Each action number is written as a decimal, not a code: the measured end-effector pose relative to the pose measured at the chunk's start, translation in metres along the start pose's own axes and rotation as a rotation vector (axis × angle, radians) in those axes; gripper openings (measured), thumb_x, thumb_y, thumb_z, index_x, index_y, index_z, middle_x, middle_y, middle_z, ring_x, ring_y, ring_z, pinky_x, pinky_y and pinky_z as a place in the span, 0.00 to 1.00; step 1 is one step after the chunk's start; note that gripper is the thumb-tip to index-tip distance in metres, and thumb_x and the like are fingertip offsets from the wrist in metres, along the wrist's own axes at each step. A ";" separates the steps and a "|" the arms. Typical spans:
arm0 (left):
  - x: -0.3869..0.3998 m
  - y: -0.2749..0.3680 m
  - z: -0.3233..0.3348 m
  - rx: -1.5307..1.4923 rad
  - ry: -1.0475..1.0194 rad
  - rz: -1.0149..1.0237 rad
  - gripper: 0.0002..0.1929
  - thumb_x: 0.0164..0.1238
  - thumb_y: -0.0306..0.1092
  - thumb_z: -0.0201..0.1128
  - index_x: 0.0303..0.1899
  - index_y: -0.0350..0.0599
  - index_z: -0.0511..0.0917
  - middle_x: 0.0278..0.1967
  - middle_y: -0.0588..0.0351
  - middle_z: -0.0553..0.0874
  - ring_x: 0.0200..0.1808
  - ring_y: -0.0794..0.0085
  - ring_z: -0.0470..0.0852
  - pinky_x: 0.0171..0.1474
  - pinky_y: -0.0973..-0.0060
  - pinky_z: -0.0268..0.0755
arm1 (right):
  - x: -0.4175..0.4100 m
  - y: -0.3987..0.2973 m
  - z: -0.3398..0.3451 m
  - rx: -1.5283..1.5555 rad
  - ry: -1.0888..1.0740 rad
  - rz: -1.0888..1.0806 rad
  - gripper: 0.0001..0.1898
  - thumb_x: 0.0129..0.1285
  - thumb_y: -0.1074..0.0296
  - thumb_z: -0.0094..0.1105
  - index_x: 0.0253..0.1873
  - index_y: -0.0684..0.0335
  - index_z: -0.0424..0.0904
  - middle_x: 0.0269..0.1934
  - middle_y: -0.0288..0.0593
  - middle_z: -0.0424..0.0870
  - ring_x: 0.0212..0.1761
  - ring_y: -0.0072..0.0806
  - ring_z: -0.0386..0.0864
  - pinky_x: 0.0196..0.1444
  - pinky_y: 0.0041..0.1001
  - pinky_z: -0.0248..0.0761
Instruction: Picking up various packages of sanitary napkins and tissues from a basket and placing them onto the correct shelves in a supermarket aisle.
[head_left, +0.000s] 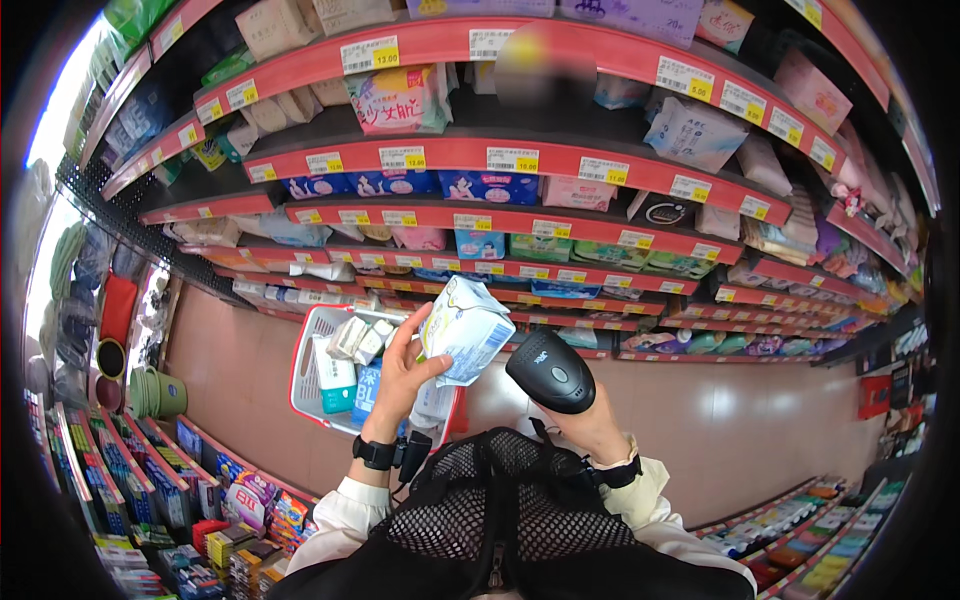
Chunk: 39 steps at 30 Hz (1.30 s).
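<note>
My left hand (409, 367) grips a white and pale blue soft package (466, 330) with printing on it, thumb on its front and fingers along its left side. To the right, my right hand (589, 420) is closed around a black handheld barcode scanner (551, 371), whose front end points toward the package without touching it. Most of the scanner's handle is hidden. Below and left of the package, a white plastic shopping basket with a red rim (306, 330) stands low down and holds several wrapped packs, among them a white and teal pack (334, 379) and a blue pack (365, 390).
Red-edged store shelves (450, 154) with price tags and packaged goods span the view ahead. Green buckets (157, 394) stand at the left. More shelves with boxes and packets (247, 499) are at the lower left, and others (810, 540) at the lower right. Tiled floor (697, 420) lies between.
</note>
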<state>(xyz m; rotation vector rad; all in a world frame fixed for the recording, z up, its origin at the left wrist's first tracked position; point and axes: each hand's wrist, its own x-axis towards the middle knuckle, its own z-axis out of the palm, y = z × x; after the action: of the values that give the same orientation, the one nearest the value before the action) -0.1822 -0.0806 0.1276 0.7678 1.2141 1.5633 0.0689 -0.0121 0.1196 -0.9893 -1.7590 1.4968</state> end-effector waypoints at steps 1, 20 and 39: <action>0.003 0.003 0.001 0.034 -0.003 0.031 0.42 0.52 0.20 0.67 0.70 0.38 0.57 0.62 0.46 0.71 0.62 0.66 0.73 0.63 0.71 0.66 | 0.000 0.002 -0.001 0.007 0.002 0.018 0.21 0.52 0.75 0.72 0.52 0.67 0.78 0.43 0.40 0.86 0.43 0.21 0.80 0.48 0.25 0.73; 0.144 0.129 0.086 1.297 0.072 1.382 0.38 0.40 0.20 0.68 0.61 0.50 0.69 0.62 0.52 0.69 0.67 0.48 0.61 0.68 0.54 0.55 | -0.019 0.017 -0.031 0.000 0.135 0.058 0.13 0.55 0.71 0.70 0.44 0.68 0.81 0.36 0.43 0.87 0.38 0.23 0.82 0.42 0.26 0.74; 0.192 0.121 0.102 1.143 0.200 1.239 0.29 0.54 0.27 0.67 0.58 0.41 0.66 0.57 0.37 0.65 0.61 0.42 0.66 0.58 0.58 0.68 | -0.024 0.030 -0.040 0.029 0.143 0.094 0.12 0.55 0.71 0.70 0.43 0.69 0.81 0.35 0.42 0.86 0.37 0.23 0.82 0.41 0.26 0.75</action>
<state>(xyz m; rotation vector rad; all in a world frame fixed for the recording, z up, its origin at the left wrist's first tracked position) -0.1908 0.1310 0.2581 2.4964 1.9508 1.7376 0.1197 -0.0096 0.0965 -1.1485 -1.6061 1.4659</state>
